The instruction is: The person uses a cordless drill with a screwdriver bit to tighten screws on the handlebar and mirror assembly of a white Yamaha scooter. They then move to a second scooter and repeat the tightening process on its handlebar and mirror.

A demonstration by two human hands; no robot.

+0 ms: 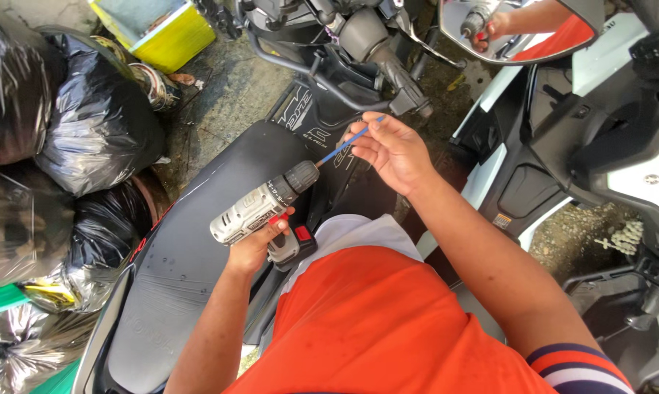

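**Cordless drill and blue rod held over motorcycle seat**

Nearest the camera, an orange shirt fills the lower frame, with both forearms extending away from it.

The left hand is clenched around the grip of a grey cordless drill. The drill's long axis runs from about 8 o'clock to 2 o'clock, chuck pointing to 2 o'clock. It sits above the black motorcycle seat, near the frame's centre.

A thin blue rod is seated in the chuck and continues on the same line toward 2 o'clock. The right hand pinches the rod's far end between fingertips.

Beyond the hands, at 12 o'clock, lie the handlebar and grip. A mirror stands at 1 o'clock. Black rubbish bags are piled at 9 to 10 o'clock, with a yellow box at 11 o'clock.
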